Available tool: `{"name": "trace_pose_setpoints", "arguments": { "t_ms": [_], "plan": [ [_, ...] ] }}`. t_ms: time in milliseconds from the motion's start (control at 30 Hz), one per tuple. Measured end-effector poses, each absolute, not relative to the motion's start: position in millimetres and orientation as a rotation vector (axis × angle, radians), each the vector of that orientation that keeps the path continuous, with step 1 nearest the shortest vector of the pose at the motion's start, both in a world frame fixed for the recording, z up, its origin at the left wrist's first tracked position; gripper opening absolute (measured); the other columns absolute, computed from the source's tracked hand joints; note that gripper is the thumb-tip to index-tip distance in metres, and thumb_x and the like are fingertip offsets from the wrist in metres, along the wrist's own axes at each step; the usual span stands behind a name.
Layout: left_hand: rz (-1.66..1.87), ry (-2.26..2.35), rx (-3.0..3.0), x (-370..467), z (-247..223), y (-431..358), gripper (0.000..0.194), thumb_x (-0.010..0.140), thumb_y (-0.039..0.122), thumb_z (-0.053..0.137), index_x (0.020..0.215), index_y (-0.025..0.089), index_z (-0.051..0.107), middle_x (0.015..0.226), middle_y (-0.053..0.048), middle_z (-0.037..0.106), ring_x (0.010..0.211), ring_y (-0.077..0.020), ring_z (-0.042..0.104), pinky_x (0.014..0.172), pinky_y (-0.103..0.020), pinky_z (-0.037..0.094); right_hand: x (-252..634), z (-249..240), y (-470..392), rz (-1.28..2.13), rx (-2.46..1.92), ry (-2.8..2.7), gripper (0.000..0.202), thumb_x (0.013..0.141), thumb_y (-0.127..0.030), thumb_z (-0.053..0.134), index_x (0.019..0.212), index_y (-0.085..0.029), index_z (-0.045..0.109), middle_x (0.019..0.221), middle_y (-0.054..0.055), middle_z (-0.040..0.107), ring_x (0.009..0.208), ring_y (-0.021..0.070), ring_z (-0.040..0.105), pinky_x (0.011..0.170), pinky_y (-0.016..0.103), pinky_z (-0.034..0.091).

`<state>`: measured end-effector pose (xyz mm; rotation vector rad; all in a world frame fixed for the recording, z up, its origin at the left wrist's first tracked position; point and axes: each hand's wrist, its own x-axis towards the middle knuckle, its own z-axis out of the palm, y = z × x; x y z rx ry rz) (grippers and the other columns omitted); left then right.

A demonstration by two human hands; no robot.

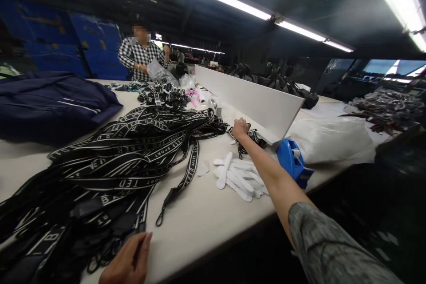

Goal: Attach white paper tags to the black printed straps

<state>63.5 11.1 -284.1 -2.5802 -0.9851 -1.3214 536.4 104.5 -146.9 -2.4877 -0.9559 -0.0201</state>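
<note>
My right hand (240, 128) reaches far over the table, its fingers closed on a small bunch of black-and-white straps (254, 136). At the table's near edge is my left hand (128, 259), with a gap between thumb and fingers and nothing seen in it. Beside it spreads a big heap of black lettered straps (143, 159), many with black clips and loops. One strap end with a loop (165, 206) trails onto the bare tabletop. White strips with scalloped edges (241, 177) lie in a pile below my right forearm.
A white upright board (246, 93) runs along the table behind my right hand. A blue tape dispenser (291, 162) and a white plastic bag (333, 140) are to the right. A navy bag (56, 102) lies left. Across the table, a person in a checked shirt (144, 55) handles clear plastic.
</note>
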Motion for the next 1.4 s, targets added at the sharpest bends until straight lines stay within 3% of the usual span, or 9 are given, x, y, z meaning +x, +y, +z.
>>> {"name": "trace_pose_setpoints", "arguments": {
  "t_ms": [167, 433, 700, 1033, 1133, 1233, 1300, 1333, 1400],
  "plan": [
    [-1.340, -0.896, -2.542, 70, -265, 7, 0.029, 0.101, 0.039, 0.042, 0.094, 0.018, 0.061, 0.078, -0.003, 0.072, 0.061, -0.0161, 0.070, 0.062, -0.024, 0.050, 446, -166, 138, 0.373, -2.320, -1.252, 0.024, 0.092, -0.035, 0.065, 0.101, -0.013, 0.066, 0.105, 0.006, 0.068, 0.097, 0.0195, 0.065, 0.089, 0.040, 0.055],
    [-1.492, -1.072, -2.634, 71, -264, 2, 0.029, 0.100, 0.041, 0.044, 0.088, 0.022, 0.062, 0.076, 0.001, 0.071, 0.063, -0.0162, 0.071, 0.061, -0.025, 0.051, 373, -172, 137, 0.596, -2.137, -1.075, 0.025, 0.093, -0.032, 0.065, 0.110, -0.014, 0.063, 0.110, 0.007, 0.065, 0.097, 0.0198, 0.065, 0.083, 0.038, 0.057],
    [-1.546, -1.246, -2.748, 71, -269, 2, 0.031, 0.098, 0.045, 0.044, 0.087, 0.022, 0.063, 0.076, 0.000, 0.070, 0.067, -0.0194, 0.071, 0.064, -0.030, 0.049, 335, -64, 88, 0.707, -1.440, -1.221, 0.012, 0.103, -0.019, 0.041, 0.099, -0.016, 0.051, 0.080, -0.001, 0.063, 0.063, 0.0082, 0.060, 0.062, 0.022, 0.054],
    [-1.622, -1.576, -2.900, 68, -262, -7, 0.033, 0.087, 0.053, 0.051, 0.080, 0.023, 0.062, 0.074, -0.003, 0.068, 0.069, -0.0248, 0.067, 0.070, -0.038, 0.050, 333, 79, -50, 0.637, -0.544, -1.529, 0.015, 0.090, -0.030, 0.063, 0.090, -0.021, 0.051, 0.066, -0.006, 0.054, 0.047, 0.0043, 0.040, 0.041, 0.017, 0.031],
    [-1.919, -1.688, -2.761, 71, -243, -17, 0.038, 0.085, 0.057, 0.057, 0.097, 0.021, 0.060, 0.083, -0.005, 0.069, 0.070, -0.0232, 0.069, 0.070, -0.038, 0.056, 327, 96, -80, 0.649, -0.542, -1.611, 0.012, 0.091, -0.028, 0.060, 0.089, -0.020, 0.052, 0.066, -0.006, 0.050, 0.046, 0.0030, 0.037, 0.040, 0.016, 0.028],
    [-2.369, -1.411, -2.774, 84, -194, -25, 0.071, 0.074, 0.051, 0.077, 0.132, 0.023, 0.046, 0.134, -0.013, 0.059, 0.123, -0.0265, 0.060, 0.107, -0.044, 0.048, 315, 102, -103, 0.759, -0.534, -1.720, 0.011, 0.093, -0.028, 0.058, 0.089, -0.019, 0.052, 0.065, -0.008, 0.046, 0.042, 0.0010, 0.031, 0.039, 0.014, 0.025],
    [-2.273, -1.030, -3.052, 97, -150, -29, 0.092, 0.068, 0.045, 0.084, 0.144, 0.026, 0.036, 0.153, -0.013, 0.043, 0.144, -0.0277, 0.037, 0.121, -0.049, 0.029, 305, 103, -114, 0.824, -0.513, -1.787, 0.012, 0.094, -0.029, 0.056, 0.090, -0.019, 0.052, 0.063, -0.009, 0.043, 0.040, 0.0001, 0.028, 0.038, 0.012, 0.025],
    [-2.151, -0.915, -3.177, 102, -127, -31, 0.099, 0.065, 0.044, 0.087, 0.147, 0.027, 0.034, 0.153, -0.013, 0.043, 0.145, -0.0289, 0.036, 0.122, -0.050, 0.027, 300, 102, -119, 0.838, -0.499, -1.814, 0.012, 0.095, -0.030, 0.056, 0.090, -0.019, 0.053, 0.062, -0.009, 0.042, 0.039, -0.0002, 0.028, 0.038, 0.012, 0.025],
    [-1.984, -0.769, -3.369, 111, -87, -35, 0.095, 0.064, 0.043, 0.087, 0.145, 0.025, 0.040, 0.143, -0.014, 0.054, 0.133, -0.0308, 0.051, 0.113, -0.050, 0.042, 293, 101, -128, 0.839, -0.475, -1.849, 0.014, 0.096, -0.033, 0.055, 0.095, -0.019, 0.055, 0.062, -0.009, 0.043, 0.039, -0.0005, 0.031, 0.040, 0.010, 0.027]
  ]
}}
